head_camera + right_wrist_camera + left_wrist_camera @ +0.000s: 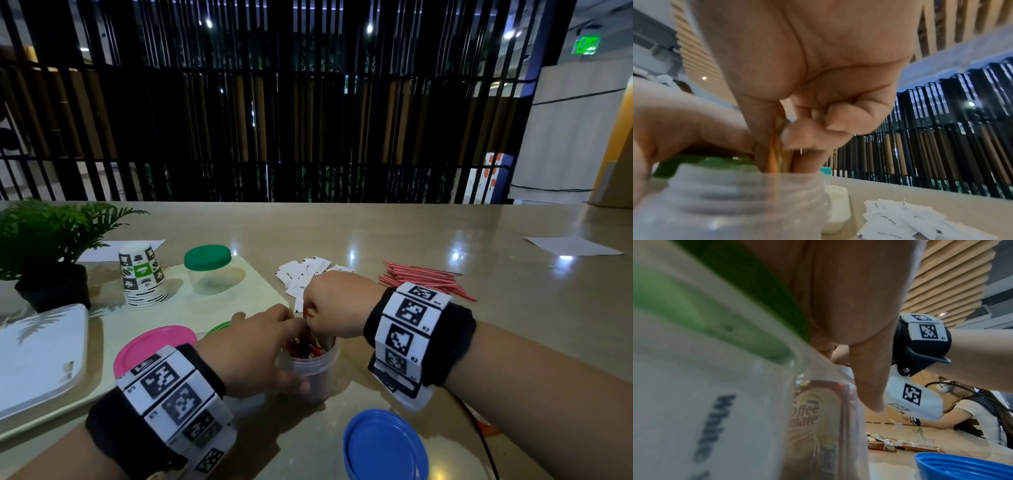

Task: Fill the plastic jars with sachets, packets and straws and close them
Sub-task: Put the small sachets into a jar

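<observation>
Head view, left to right: a green-lidded jar (pixel 207 269) stands closed at centre left; at lower centre the left hand (pixel 255 353) wraps its grip around the open jar (pixel 313 368) while the right hand (pixel 330 303) pinches packets (pixel 780 146) into its mouth. White sachets (pixel 303 274), red straws (pixel 423 279) and the blue lid (pixel 385 447) still lie loose on the table (pixel 376 226).
</observation>
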{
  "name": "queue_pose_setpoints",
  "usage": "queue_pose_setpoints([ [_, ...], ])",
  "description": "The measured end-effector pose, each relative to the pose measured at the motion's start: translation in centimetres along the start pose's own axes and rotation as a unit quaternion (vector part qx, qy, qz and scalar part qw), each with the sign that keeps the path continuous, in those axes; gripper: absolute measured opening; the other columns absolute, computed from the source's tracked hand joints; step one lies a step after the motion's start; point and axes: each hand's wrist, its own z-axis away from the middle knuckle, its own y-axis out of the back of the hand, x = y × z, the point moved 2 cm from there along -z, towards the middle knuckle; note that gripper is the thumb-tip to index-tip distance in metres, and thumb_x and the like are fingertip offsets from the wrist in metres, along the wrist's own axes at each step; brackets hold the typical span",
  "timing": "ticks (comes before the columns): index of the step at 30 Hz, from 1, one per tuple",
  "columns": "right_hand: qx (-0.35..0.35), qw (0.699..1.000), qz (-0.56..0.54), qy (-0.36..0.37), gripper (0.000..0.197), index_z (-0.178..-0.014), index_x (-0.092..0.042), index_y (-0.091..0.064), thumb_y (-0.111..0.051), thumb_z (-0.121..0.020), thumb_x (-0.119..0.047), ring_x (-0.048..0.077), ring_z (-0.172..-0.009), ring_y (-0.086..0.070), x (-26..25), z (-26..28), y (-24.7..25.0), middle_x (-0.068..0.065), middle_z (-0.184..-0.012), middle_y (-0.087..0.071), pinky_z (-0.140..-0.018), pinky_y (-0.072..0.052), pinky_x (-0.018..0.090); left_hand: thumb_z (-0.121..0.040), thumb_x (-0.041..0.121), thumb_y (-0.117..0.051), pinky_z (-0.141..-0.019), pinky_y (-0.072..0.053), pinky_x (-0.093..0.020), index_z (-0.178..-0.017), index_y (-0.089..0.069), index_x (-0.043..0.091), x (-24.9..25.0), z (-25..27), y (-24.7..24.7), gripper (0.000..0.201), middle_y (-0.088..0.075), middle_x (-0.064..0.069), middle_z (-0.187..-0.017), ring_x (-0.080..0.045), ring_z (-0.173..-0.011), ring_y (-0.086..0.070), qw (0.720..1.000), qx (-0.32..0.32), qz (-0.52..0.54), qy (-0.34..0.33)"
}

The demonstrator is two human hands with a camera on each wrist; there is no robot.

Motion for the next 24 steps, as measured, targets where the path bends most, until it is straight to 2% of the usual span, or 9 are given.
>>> queue_pose_setpoints([
  [4,-0.069,0.988,-0.136,-0.009,0.016,-0.071,-0.018,-0.063,-0.058,-0.087,-0.017,0.009,-0.055,-0.061,0.49,0.46,0.73,0.000,-0.067,-0.068,-0.056,-0.047,0.020,-0.085,0.057,-0.061,-0.102,-0.032,-0.032,-0.143,-0.034,0.040,-0.07,0.06,-0.06,0.066,-0.035,0.010,-0.143,-0.017,-0.121,-0.040,1.000,0.001,0.005,-0.001],
  [7,-0.102,0.974,-0.201,-0.013,0.009,-0.079,-0.017,-0.065,-0.065,-0.087,-0.016,0.006,-0.055,-0.066,0.47,0.73,0.71,-0.003,-0.073,-0.070,-0.056,-0.048,0.018,-0.084,0.058,-0.061,-0.101,-0.033,-0.032,-0.142,-0.033,0.038,-0.08,0.06,-0.10,0.067,-0.035,0.011,-0.142,-0.016,-0.121,-0.040,1.000,0.004,0.006,-0.001],
  [10,-0.094,0.986,-0.138,-0.012,0.008,-0.083,-0.013,-0.068,-0.063,-0.089,-0.016,0.007,-0.055,-0.063,0.25,0.61,0.20,0.002,-0.077,-0.073,-0.059,-0.051,0.020,-0.082,0.058,-0.064,-0.100,-0.034,-0.032,-0.140,-0.032,0.034,-0.12,0.04,-0.13,0.070,-0.039,0.011,-0.140,-0.015,-0.120,-0.043,1.000,0.010,0.017,0.005],
  [12,-0.060,0.994,-0.090,-0.006,0.011,-0.087,-0.008,-0.071,-0.065,-0.087,-0.018,0.009,-0.054,-0.058,0.13,0.47,0.07,0.005,-0.078,-0.073,-0.054,-0.047,0.019,-0.081,0.058,-0.065,-0.098,-0.034,-0.032,-0.138,-0.033,0.033,-0.18,0.03,-0.13,0.070,-0.041,0.010,-0.138,-0.015,-0.119,-0.044,1.000,0.014,0.021,0.008],
  [14,-0.017,0.997,-0.071,-0.006,0.014,-0.085,-0.008,-0.071,-0.069,-0.084,-0.021,0.012,-0.057,-0.054,0.18,0.45,0.37,0.004,-0.074,-0.067,-0.050,-0.041,0.020,-0.081,0.058,-0.065,-0.100,-0.035,-0.032,-0.139,-0.032,0.033,-0.20,-0.02,-0.11,0.071,-0.040,0.010,-0.139,-0.015,-0.119,-0.044,1.000,0.014,0.020,0.005],
  [16,0.000,0.997,-0.076,-0.004,0.015,-0.083,-0.009,-0.071,-0.071,-0.083,-0.024,0.012,-0.059,-0.053,0.26,0.48,0.65,0.002,-0.072,-0.063,-0.050,-0.040,0.020,-0.081,0.057,-0.065,-0.102,-0.034,-0.033,-0.141,-0.031,0.034,-0.22,-0.08,-0.12,0.072,-0.039,0.011,-0.141,-0.014,-0.122,-0.043,1.000,0.012,0.024,0.001],
  [21,-0.073,0.991,-0.110,-0.004,0.018,-0.090,-0.011,-0.070,-0.061,-0.091,-0.026,0.005,-0.046,-0.053,0.19,0.59,0.41,0.001,-0.066,-0.065,-0.047,-0.038,0.017,-0.080,0.058,-0.067,-0.103,-0.036,-0.033,-0.138,-0.033,0.033,-0.42,-0.22,-0.28,0.071,-0.043,0.010,-0.138,-0.014,-0.120,-0.045,0.999,0.017,0.036,0.005],
  [24,-0.068,0.995,-0.066,-0.004,0.018,-0.096,-0.009,-0.072,-0.060,-0.091,-0.022,0.010,-0.057,-0.055,-0.12,0.49,0.39,0.006,-0.083,-0.070,-0.046,-0.036,0.017,-0.078,0.057,-0.069,-0.103,-0.037,-0.033,-0.134,-0.033,0.032,-0.50,-0.23,-0.30,0.071,-0.045,0.010,-0.137,-0.014,-0.119,-0.047,0.999,0.021,0.049,0.011],
])
